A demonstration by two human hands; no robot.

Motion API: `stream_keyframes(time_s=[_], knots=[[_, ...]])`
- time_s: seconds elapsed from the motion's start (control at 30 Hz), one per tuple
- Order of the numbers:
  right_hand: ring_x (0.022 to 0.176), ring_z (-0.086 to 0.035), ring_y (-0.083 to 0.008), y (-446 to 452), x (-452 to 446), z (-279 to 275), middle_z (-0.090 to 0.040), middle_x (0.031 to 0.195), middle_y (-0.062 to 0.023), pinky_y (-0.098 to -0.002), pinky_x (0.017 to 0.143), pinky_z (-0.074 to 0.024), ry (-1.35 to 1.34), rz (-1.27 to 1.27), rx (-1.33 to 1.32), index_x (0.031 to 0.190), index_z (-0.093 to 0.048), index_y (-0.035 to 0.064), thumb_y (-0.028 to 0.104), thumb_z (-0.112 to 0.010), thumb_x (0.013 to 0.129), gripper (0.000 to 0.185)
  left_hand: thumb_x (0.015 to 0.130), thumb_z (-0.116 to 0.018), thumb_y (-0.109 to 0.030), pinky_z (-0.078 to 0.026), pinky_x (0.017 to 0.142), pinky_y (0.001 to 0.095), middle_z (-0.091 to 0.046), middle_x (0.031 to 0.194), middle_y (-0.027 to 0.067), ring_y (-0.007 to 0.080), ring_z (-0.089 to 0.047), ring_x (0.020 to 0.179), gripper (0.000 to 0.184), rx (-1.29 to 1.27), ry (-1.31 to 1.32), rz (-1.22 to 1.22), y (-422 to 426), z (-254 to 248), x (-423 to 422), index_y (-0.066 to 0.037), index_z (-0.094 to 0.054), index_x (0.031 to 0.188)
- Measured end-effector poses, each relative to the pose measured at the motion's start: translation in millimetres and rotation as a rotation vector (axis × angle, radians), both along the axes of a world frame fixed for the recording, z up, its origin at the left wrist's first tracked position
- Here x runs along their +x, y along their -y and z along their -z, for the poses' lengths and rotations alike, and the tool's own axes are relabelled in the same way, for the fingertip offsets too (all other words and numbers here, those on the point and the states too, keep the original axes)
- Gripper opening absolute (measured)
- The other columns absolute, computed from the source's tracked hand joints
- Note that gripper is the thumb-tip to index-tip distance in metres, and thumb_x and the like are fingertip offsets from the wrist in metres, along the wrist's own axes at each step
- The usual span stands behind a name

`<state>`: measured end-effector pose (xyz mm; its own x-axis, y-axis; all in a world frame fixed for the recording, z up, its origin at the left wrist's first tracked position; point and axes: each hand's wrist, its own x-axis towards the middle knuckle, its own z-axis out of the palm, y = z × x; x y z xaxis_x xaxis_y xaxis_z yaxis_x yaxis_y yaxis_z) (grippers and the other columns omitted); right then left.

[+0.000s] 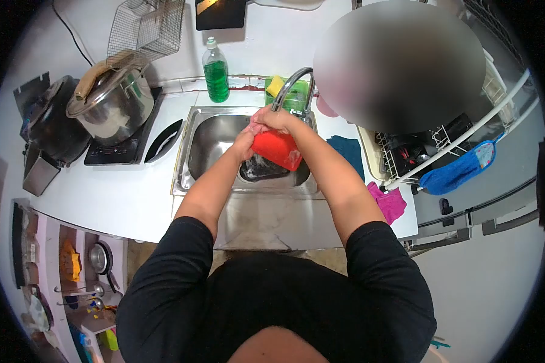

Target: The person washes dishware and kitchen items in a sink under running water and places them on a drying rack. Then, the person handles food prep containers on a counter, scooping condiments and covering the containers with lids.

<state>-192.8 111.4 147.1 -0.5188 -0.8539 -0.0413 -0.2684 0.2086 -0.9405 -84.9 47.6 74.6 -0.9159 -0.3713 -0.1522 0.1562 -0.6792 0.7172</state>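
Over the sink [207, 158], both my hands are close together just under the curved faucet [297, 77]. My left hand [244, 145] is closed at the left edge of a red item [276, 151], which looks like plastic; its exact kind is unclear. My right hand [275, 120] is closed above the red item, by a wrinkled pink piece [258, 127] that looks like cloth. The fingers partly hide how each is gripped. Below, a dark, wet black item [261, 170] lies in the sink basin.
Green dish soap [216, 74] and a yellow sponge [275, 86] stand behind the sink. A large steel pot [118, 100] sits on a cooktop at left. To the right are a teal cloth [347, 154], a magenta cloth [389, 202] and a dish rack [406, 158].
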Motion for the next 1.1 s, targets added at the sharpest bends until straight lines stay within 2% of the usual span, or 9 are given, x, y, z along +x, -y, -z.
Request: stream_keyframes(time_s=[0.3, 0.37, 0.43, 0.57, 0.7, 0.8, 0.9, 1.03, 1.1], knots=[[0.057, -0.055, -0.0154, -2.6, -0.4, -2.6, -0.058, 0.069, -0.0094, -0.0289, 0.052, -0.0444, -0.083, 0.131, 0.098, 0.084, -0.060, -0.0021, 0.007, -0.049, 0.077, 0.015, 0.090, -0.041, -0.018, -0.041, 0.089, 0.0343, -0.054, 0.111, 0.0062, 0.0191, -0.052, 0.103, 0.032, -0.091, -0.051, 0.101, 10.4, 0.6, 9.7, -0.009, -0.041, 0.120], [0.057, -0.055, -0.0151, -12.7, 16.9, -23.5, -0.058, 0.069, -0.0093, -0.0274, 0.050, -0.0444, 0.431, -0.181, 0.162, 0.084, -0.059, -0.0023, 0.007, -0.046, 0.079, 0.017, 0.090, -0.041, -0.019, -0.042, 0.090, 0.0341, -0.053, 0.113, 0.0065, 0.0193, -0.051, 0.104, 0.033, -0.193, 0.051, 0.117, 6.2, -9.7, 15.2, -0.007, -0.041, 0.121], [0.057, -0.056, -0.0148, -2.1, -2.2, -0.5, -0.059, 0.070, -0.0097, -0.0255, 0.049, -0.0462, -0.016, -0.107, 0.165, 0.085, -0.058, -0.0032, 0.006, -0.045, 0.081, 0.017, 0.087, -0.044, -0.009, -0.044, 0.085, 0.0312, -0.057, 0.104, 0.0075, 0.0170, -0.055, 0.096, 0.026, -0.075, -0.043, 0.043, 6.2, -8.2, 16.7, -0.003, -0.047, 0.113], [0.055, -0.057, -0.0148, -2.8, 12.4, 1.8, -0.058, 0.065, -0.0089, -0.0256, 0.045, -0.0461, 0.384, -0.136, -0.011, 0.082, -0.059, -0.0016, 0.010, -0.051, 0.082, 0.014, 0.088, -0.044, -0.010, -0.046, 0.083, 0.0325, -0.057, 0.103, 0.0082, 0.0181, -0.055, 0.095, 0.028, -0.186, 0.037, 0.006, 15.2, 10.9, 10.4, -0.004, -0.046, 0.115], [0.056, -0.059, -0.0194, -13.8, 52.6, -0.8, -0.059, 0.058, -0.0113, -0.0356, 0.057, -0.0483, -0.557, 0.011, 0.035, 0.080, -0.061, 0.0014, 0.031, -0.048, 0.086, 0.032, 0.088, -0.039, -0.008, -0.049, 0.078, 0.0337, -0.054, 0.107, 0.0093, 0.0207, -0.055, 0.094, 0.031, 0.030, 0.011, -0.041, 16.3, 15.6, 15.3, -0.009, -0.042, 0.119], [0.103, -0.051, -0.0269, 14.6, 53.9, 127.8, -0.052, 0.113, -0.0167, -0.0372, 0.084, -0.0418, -1.007, -0.283, -0.403, 0.115, -0.049, 0.0054, 0.041, -0.041, 0.085, 0.047, 0.089, -0.034, -0.009, -0.050, 0.076, 0.0390, -0.050, 0.114, 0.0103, 0.0242, -0.054, 0.097, 0.034, 0.184, -0.001, -0.117, 30.8, 62.0, 30.2, -0.013, -0.035, 0.123], [0.116, -0.039, -0.0294, -39.2, 69.7, 83.3, -0.035, 0.131, -0.0145, -0.0387, 0.090, -0.0372, -1.232, -0.114, 0.098, 0.122, -0.041, 0.0064, 0.040, -0.044, 0.083, 0.051, 0.090, -0.029, -0.010, -0.049, 0.075, 0.0483, -0.043, 0.120, 0.0120, 0.0303, -0.051, 0.102, 0.038, 0.158, -0.019, -0.190, 17.5, 43.1, 69.9, -0.018, -0.028, 0.127], [0.108, -0.048, -0.0299, -43.6, 58.5, 72.3, -0.048, 0.119, -0.0139, -0.0375, 0.086, -0.0408, -1.313, 0.048, -0.011, 0.110, -0.052, 0.0046, 0.035, -0.045, 0.083, 0.041, 0.090, -0.025, -0.007, -0.046, 0.075, 0.0579, -0.035, 0.127, 0.0144, 0.0385, -0.043, 0.110, 0.042, 0.096, 0.029, -0.294, 12.2, 46.3, 87.4, -0.024, -0.023, 0.128], [0.095, -0.056, -0.0300, -30.2, 51.6, 45.7, -0.058, 0.102, -0.0173, -0.0374, 0.078, -0.0451, -0.998, -0.460, 0.330, 0.100, -0.058, 0.0029, 0.029, -0.048, 0.080, 0.034, 0.089, -0.027, -0.005, -0.047, 0.074, 0.0578, -0.033, 0.128, 0.0139, 0.0377, -0.043, 0.110, 0.044, 0.202, 0.047, -0.285, 3.3, 57.2, 74.5, -0.025, -0.023, 0.128]])
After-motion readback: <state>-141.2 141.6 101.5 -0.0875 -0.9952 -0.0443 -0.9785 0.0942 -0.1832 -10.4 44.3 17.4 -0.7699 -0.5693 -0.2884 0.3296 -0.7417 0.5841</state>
